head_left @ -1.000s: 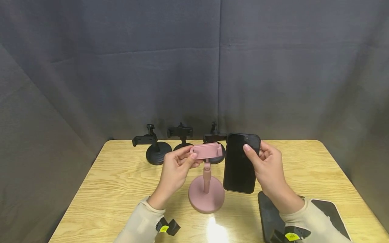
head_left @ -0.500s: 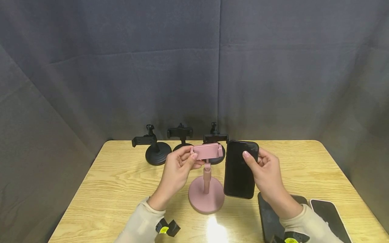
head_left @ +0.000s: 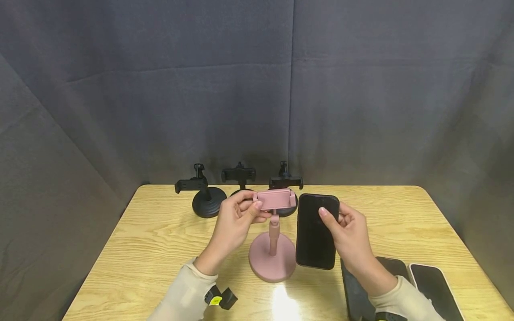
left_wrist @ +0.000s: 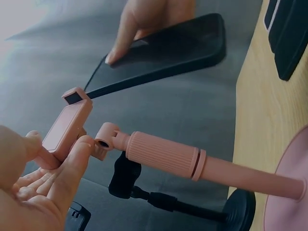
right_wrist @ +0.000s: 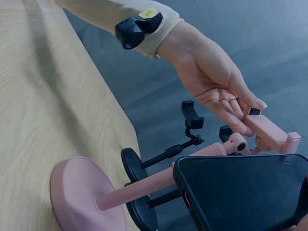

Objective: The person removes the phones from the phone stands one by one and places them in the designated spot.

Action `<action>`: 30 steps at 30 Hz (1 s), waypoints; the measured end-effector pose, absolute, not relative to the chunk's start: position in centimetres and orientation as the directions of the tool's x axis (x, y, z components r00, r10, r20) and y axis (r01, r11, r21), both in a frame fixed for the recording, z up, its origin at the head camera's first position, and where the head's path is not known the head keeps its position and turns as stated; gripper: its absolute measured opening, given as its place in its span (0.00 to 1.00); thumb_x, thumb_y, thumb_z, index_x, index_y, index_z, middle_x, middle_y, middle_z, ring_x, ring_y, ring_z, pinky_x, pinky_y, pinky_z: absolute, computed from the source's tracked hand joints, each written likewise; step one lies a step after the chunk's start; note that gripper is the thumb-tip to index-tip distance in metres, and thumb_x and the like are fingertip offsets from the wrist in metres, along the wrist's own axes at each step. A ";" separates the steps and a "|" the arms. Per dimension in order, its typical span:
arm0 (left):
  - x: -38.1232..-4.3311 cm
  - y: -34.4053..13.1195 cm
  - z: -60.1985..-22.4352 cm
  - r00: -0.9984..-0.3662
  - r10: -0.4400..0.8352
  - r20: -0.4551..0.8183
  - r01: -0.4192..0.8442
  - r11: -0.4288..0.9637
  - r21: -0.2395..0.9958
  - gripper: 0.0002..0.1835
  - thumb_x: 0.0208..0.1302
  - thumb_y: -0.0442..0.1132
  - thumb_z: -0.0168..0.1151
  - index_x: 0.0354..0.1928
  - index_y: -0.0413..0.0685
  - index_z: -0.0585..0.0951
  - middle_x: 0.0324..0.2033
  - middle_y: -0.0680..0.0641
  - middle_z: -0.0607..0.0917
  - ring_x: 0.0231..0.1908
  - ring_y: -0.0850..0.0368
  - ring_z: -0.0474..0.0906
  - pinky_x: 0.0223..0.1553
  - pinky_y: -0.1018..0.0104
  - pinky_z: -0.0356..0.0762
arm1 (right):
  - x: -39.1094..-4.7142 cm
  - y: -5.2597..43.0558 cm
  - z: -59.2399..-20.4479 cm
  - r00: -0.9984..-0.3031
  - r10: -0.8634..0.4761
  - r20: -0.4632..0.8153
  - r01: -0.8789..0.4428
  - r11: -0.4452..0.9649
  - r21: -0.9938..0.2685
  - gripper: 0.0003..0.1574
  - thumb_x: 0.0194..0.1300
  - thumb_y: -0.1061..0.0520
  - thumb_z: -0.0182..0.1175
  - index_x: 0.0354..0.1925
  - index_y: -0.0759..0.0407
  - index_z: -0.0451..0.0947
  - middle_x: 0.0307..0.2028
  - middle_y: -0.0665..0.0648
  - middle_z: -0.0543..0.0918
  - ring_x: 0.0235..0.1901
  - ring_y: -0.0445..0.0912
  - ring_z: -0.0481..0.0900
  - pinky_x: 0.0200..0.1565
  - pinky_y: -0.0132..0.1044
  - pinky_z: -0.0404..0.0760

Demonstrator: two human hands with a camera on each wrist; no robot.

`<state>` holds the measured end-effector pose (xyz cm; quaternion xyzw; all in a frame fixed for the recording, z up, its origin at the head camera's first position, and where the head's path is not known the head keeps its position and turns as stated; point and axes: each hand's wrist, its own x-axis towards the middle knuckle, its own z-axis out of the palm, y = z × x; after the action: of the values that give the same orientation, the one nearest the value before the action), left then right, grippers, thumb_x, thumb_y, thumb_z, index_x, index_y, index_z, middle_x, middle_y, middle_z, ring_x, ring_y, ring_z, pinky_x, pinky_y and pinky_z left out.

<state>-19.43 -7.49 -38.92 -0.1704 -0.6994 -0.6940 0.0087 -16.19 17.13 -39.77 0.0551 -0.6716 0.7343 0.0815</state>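
Note:
A pink phone stand (head_left: 274, 240) with a round base stands upright on the wooden table. My left hand (head_left: 234, 220) pinches the left end of its clamp (head_left: 275, 199) between thumb and fingers; the clamp's right end is free. Just right of the clamp, my right hand (head_left: 351, 232) holds a black smartphone (head_left: 315, 243) upright by its right edge, thumb on the screen. In the left wrist view the phone (left_wrist: 168, 50) is beyond the clamp's free end; whether they touch I cannot tell. The fingers behind the phone are mostly hidden.
Black phone stands, the left one (head_left: 209, 201), the middle one (head_left: 238, 174) and the right one (head_left: 286, 182), line the table's back edge. Beneath my right forearm lie a black tablet-like device (head_left: 355, 292) and a white-edged phone (head_left: 435, 287). A grey curtain (head_left: 257, 89) hangs behind.
My right hand has lowered the smartphone a little toward the front, and the phone is now nearer upright. My left hand stays on the clamp, and the pink stand has not moved.

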 end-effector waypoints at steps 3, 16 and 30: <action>-19.5 -7.5 -38.8 -0.946 0.229 0.228 0.229 -0.026 0.973 0.16 0.75 0.30 0.55 0.58 0.25 0.73 0.46 0.24 0.85 0.39 0.43 0.90 0.42 0.63 0.88 | -16.2 17.3 -40.1 -0.982 0.033 0.186 -0.188 -0.082 -0.979 0.08 0.74 0.62 0.58 0.48 0.55 0.81 0.34 0.45 0.92 0.34 0.42 0.91 0.34 0.39 0.89; -19.4 -6.9 -38.5 -0.958 0.177 0.227 0.211 -0.105 0.972 0.17 0.76 0.31 0.54 0.59 0.23 0.75 0.46 0.23 0.85 0.34 0.62 0.90 0.43 0.65 0.88 | -15.8 18.4 -41.5 -0.984 0.007 0.176 -0.176 -0.047 -0.983 0.09 0.75 0.61 0.57 0.49 0.54 0.81 0.34 0.44 0.92 0.34 0.41 0.91 0.34 0.38 0.89; -19.6 -5.8 -38.3 -0.944 0.123 0.308 0.283 -0.188 0.941 0.17 0.74 0.30 0.55 0.58 0.23 0.77 0.47 0.22 0.84 0.33 0.63 0.90 0.43 0.64 0.88 | -15.3 19.5 -41.8 -0.985 0.057 0.165 -0.168 -0.049 -0.985 0.09 0.75 0.62 0.57 0.47 0.52 0.83 0.32 0.46 0.91 0.32 0.40 0.90 0.31 0.36 0.88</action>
<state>-19.61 -5.79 -38.27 -0.1595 -0.6349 -0.7541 0.0530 -15.29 19.48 -41.85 0.0403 -0.6850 0.7232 0.0777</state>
